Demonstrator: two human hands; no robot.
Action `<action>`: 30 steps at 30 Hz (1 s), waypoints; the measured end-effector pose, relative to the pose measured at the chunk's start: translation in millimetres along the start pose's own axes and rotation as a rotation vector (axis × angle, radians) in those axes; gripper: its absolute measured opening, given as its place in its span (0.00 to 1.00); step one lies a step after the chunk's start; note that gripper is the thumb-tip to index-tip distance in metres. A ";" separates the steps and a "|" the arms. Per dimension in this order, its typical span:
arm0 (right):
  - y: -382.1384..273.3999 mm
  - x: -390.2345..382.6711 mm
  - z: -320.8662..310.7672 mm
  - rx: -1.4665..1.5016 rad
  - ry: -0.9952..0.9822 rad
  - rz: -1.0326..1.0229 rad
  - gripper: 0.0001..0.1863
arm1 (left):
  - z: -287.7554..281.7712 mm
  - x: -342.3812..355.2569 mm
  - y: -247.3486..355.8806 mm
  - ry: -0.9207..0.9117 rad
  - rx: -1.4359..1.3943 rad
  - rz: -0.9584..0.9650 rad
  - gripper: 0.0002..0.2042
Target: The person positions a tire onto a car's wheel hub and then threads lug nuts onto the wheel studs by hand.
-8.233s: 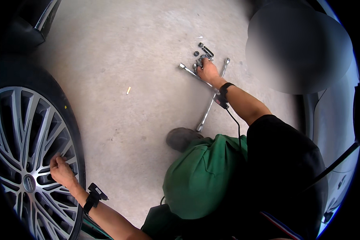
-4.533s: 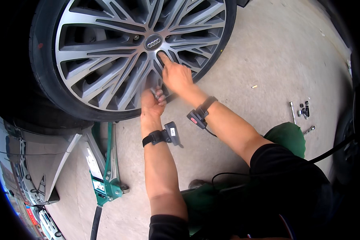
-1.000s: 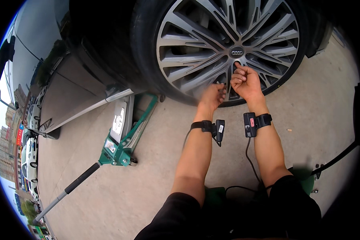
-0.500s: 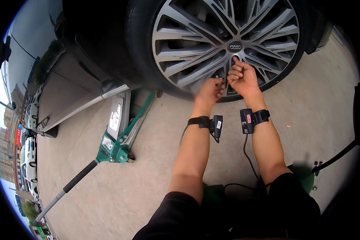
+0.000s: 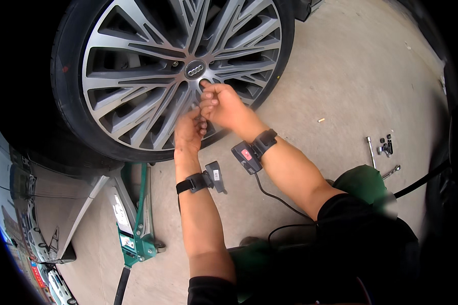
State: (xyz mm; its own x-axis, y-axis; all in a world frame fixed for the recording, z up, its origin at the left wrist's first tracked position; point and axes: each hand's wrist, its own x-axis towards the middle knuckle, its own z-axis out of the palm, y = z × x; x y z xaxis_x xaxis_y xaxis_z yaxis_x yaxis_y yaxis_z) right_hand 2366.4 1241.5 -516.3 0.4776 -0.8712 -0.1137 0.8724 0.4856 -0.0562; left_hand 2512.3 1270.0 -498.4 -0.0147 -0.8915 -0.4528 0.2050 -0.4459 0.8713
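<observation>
A large wheel with dark tyre point(image 5: 71, 81) and silver multi-spoke rim fills the upper middle. My right hand point(image 5: 221, 107) is at the hub, just below the round centre cap point(image 5: 195, 69), a finger reaching into a bolt hole and the others curled; whether it holds anything is hidden. My left hand point(image 5: 190, 129) is close beside it on the lower left, over the lower spokes, fingers curled and partly blurred, around something I cannot make out. Both wrists carry black strapped devices.
A green floor jack point(image 5: 140, 241) with a long handle stands at the lower left beside glossy dark bodywork point(image 5: 51, 193). On the floor at right lie a cross wrench point(image 5: 371, 147) and several small dark pieces point(image 5: 385, 145). My green-clad knee point(image 5: 359, 180) is at lower right.
Earlier my right hand was at the floor tools; it has since moved to the hub beside my left. In the last second the view turned, while both hands stayed at the wheel.
</observation>
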 end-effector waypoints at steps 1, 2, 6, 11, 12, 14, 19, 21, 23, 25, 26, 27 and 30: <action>-2.5 -3.2 2.9 -0.257 0.081 -0.015 0.22 | 1.3 -0.8 0.2 -0.016 0.055 -0.002 0.07; -1.6 -6.6 4.7 -0.852 0.164 -0.203 0.23 | 2.4 -1.2 0.1 -0.025 0.107 -0.006 0.07; 5.1 -15.3 8.2 -2.126 0.477 -0.473 0.33 | -2.1 -3.1 0.7 -0.035 0.115 -0.033 0.07; 3.6 -7.1 8.1 -0.427 0.126 -0.156 0.30 | -9.5 1.4 2.8 -0.018 0.043 -0.043 0.08; -0.9 -5.3 6.1 0.077 0.037 -0.020 0.28 | -9.6 2.5 2.7 -0.036 0.036 -0.041 0.08; -6.9 -3.5 0.0 -0.122 0.085 -0.024 0.28 | -8.6 3.5 2.7 -0.016 0.041 -0.061 0.09; 0.7 -0.6 -12.7 -1.117 0.279 -0.316 0.31 | -7.5 -0.5 5.4 -0.028 0.054 -0.041 0.09; 11.0 1.2 -13.7 -1.409 0.347 -0.452 0.32 | -9.0 -2.2 5.9 -0.051 0.073 -0.039 0.09; 18.0 2.3 -12.2 -1.698 0.412 -0.585 0.34 | -11.4 -3.0 6.0 -0.042 0.068 -0.035 0.09; 17.5 2.1 -9.4 -0.983 0.221 -0.414 0.33 | -13.3 -2.0 6.5 -0.053 0.058 -0.034 0.09; 15.3 1.1 -7.9 -0.917 0.243 -0.366 0.34 | -14.3 -1.3 7.1 -0.053 0.047 -0.040 0.09; 10.4 -0.7 -7.1 -0.862 0.225 -0.320 0.34 | -14.7 -0.2 5.9 -0.029 0.028 -0.045 0.09; -3.3 -7.2 -3.1 -0.671 0.171 -0.200 0.35 | -15.0 2.7 4.9 -0.053 0.040 -0.051 0.09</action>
State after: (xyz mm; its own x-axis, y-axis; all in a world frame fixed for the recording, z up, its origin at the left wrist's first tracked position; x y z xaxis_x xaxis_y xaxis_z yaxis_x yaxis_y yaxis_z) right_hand 2359.7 1246.4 -518.4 0.2444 -0.9511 -0.1886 0.6631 0.3059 -0.6832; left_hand 2527.9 1266.6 -498.2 -0.0756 -0.8703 -0.4867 0.1635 -0.4923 0.8549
